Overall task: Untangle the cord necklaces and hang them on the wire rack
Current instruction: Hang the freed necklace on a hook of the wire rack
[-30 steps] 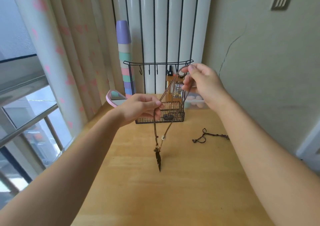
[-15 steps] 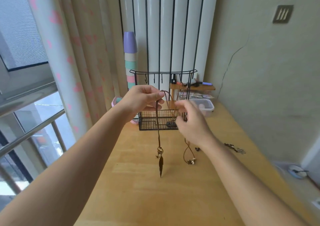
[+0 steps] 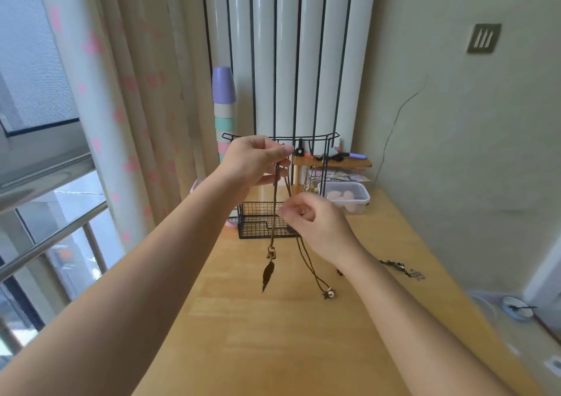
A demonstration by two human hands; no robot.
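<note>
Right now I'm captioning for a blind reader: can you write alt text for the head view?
Two hands hold a brown cord necklace above a wooden table: the left hand pinches its top, a feather pendant dangling, and the right hand pinches a lower strand ending in a bead. A black wire rack stands behind; a dark necklace lies at right.

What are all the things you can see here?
wire rack: one, black, back of table.
cord strands: two, brown, hanging over table.
feather pendant: one, dark brown, left strand's end.
bead: one, pale, right strand's end.
dark necklace: one, black, on table, right.
plastic box: one, clear, right of rack.
cups: one stack, pastel, behind rack.
table: one, light wood.
curtain: one, white with pink, left.
left hand: one, pinches strands high.
right hand: one, fingers pinch strand lower.
</note>
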